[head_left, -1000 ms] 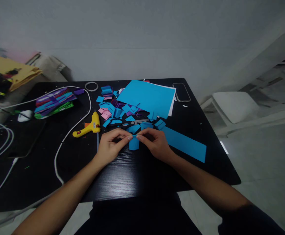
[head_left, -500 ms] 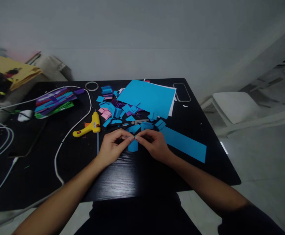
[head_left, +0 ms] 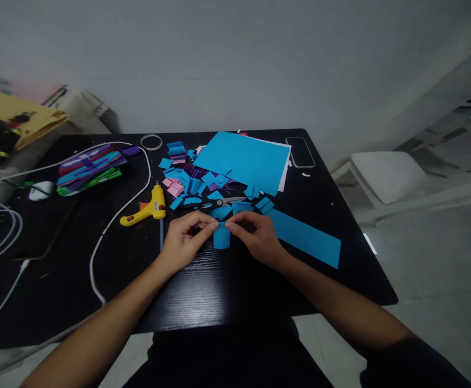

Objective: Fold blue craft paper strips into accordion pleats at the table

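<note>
A small strip of blue paper (head_left: 221, 237) hangs between my two hands above the black table. My left hand (head_left: 187, 240) pinches its upper left edge between thumb and fingers. At the upper right edge, my right hand (head_left: 258, 235) grips the same strip in a pinch. Just beyond the fingers lie scissors (head_left: 229, 200), partly covered by scattered blue paper pieces (head_left: 209, 179). A long blue paper strip (head_left: 306, 237) extends to the right from behind my right hand. To the left of my left hand rests a yellow glue gun (head_left: 154, 207) with a glue stick in its back.
Blue sheets (head_left: 246, 159) lie at the back, beside a phone-shaped object (head_left: 300, 152). Pink pieces (head_left: 174, 187), a tape ring (head_left: 151, 142) and a colourful paper bundle (head_left: 90, 168) sit leftward. A white cable (head_left: 94, 264) crosses the table (head_left: 260, 296). A white stool (head_left: 387, 172) stands right.
My fingertips have moved slightly apart along the top of the blue paper strip, so more of its upper edge shows. The strip has shifted a little to the right.
</note>
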{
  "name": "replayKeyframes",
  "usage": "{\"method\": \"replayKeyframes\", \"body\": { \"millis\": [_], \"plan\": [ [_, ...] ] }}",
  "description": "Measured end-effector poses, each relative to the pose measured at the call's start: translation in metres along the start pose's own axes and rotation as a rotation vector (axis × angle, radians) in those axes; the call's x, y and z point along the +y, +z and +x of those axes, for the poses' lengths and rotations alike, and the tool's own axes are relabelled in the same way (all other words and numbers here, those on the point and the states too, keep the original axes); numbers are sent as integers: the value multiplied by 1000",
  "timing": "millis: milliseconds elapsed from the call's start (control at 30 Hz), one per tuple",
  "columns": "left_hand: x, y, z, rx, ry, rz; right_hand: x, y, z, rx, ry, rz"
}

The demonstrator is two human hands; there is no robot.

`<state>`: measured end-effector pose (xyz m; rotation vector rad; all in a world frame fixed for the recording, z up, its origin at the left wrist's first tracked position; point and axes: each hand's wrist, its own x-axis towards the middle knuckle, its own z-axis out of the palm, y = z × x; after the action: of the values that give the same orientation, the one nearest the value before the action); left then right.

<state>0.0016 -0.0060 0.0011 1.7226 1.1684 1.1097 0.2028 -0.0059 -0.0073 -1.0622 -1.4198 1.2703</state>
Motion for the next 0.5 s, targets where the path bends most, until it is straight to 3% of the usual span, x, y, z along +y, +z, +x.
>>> {"method": "replayKeyframes", "body": {
  "millis": [500],
  "plan": [
    [-12,4,1,-94,-41,49,7,-3,7,69,91,86]
  ]
}}
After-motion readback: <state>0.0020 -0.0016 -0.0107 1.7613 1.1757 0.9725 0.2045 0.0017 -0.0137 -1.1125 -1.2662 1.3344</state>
